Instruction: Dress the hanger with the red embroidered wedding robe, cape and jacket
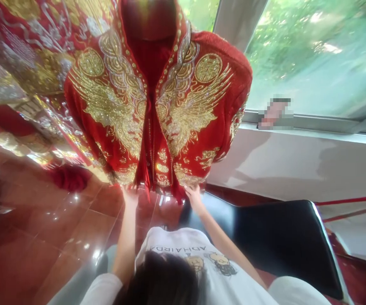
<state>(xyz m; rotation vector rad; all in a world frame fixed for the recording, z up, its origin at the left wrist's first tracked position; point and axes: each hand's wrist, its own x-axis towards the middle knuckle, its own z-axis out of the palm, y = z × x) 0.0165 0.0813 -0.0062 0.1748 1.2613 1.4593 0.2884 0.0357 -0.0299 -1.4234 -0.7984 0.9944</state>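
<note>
A red jacket with gold and silver embroidery hangs upright in front of me, on what looks like a dark red form at the neck. Its front is parted in the middle, with red ribbons dangling from the opening. My left hand is at the lower hem on the left, fingers closed on the edge and partly hidden by the cloth. On the other side of the opening, my right hand grips the hem with bent fingers. Both arms reach forward from my body.
More red and gold embroidered garments hang close on the left. Dark red cloth lies low beside them. A black bench stands at the right, below a window and white wall. The floor is glossy reddish tile.
</note>
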